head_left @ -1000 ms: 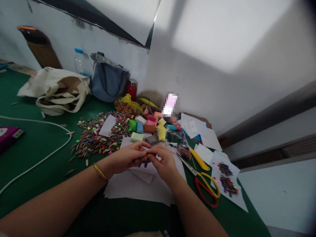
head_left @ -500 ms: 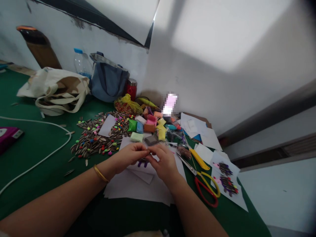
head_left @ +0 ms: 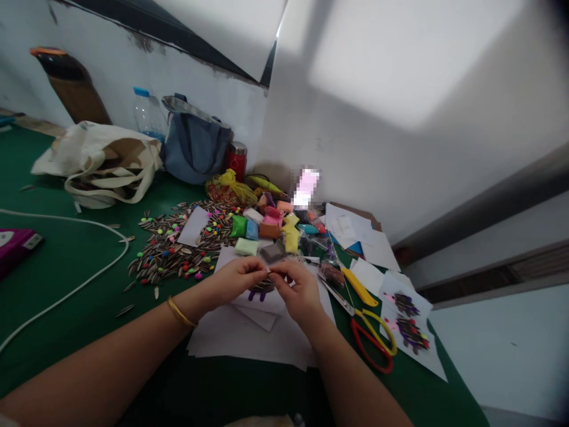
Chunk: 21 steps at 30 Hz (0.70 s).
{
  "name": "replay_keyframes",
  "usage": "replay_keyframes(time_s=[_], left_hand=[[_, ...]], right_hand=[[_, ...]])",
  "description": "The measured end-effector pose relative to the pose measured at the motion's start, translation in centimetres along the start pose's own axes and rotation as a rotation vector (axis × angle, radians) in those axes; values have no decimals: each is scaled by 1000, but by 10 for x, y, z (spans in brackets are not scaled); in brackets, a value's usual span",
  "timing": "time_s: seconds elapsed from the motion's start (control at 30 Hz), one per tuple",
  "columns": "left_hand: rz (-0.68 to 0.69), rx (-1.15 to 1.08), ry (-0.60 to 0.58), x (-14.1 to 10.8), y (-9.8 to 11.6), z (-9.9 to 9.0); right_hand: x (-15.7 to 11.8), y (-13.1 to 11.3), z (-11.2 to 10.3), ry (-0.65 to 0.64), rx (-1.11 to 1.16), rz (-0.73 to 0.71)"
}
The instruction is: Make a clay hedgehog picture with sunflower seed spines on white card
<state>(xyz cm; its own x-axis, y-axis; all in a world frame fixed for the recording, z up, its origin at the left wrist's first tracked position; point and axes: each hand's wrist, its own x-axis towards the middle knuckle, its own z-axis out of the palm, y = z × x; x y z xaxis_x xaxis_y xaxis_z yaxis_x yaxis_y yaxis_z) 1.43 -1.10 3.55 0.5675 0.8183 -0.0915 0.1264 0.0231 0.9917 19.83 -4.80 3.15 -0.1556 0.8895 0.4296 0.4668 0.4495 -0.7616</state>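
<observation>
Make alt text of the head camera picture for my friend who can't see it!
Left hand and right hand meet at a dark craft with purple bits, over paper. Seeds lie left, coloured packs beyond, scissors right.

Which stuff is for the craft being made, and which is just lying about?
Probably for the craft:
seed figure
paper
seeds
coloured packets
scissors

Probably just lying about:
white bag
blue bag
bottle
red flask
cable

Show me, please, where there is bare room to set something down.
Green tabletop shows bare between the purple box and white cable, and below the scissors, between right forearm and figure sheet. Beyond the left hand and right hand it is crowded: seed pile, coloured packets, blue bag.
</observation>
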Motion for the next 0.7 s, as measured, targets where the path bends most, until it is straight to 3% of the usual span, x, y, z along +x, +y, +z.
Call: replay_keyframes(time_s=[0.27, 0.43, 0.53, 0.7], left_hand=[[-39, 118, -114, -1, -2, -10], [-26, 153, -151, -1, -3, -11], [-18, 189, -110, 0, -3, -15], [16, 432, 107, 8, -9, -33]], right_hand=[[2, 3, -11, -94, -103, -89], [5, 3, -16, -210, -89, -16], [6, 6, -20, -236, -133, 17], [8, 13, -22, -368, -399, 99]])
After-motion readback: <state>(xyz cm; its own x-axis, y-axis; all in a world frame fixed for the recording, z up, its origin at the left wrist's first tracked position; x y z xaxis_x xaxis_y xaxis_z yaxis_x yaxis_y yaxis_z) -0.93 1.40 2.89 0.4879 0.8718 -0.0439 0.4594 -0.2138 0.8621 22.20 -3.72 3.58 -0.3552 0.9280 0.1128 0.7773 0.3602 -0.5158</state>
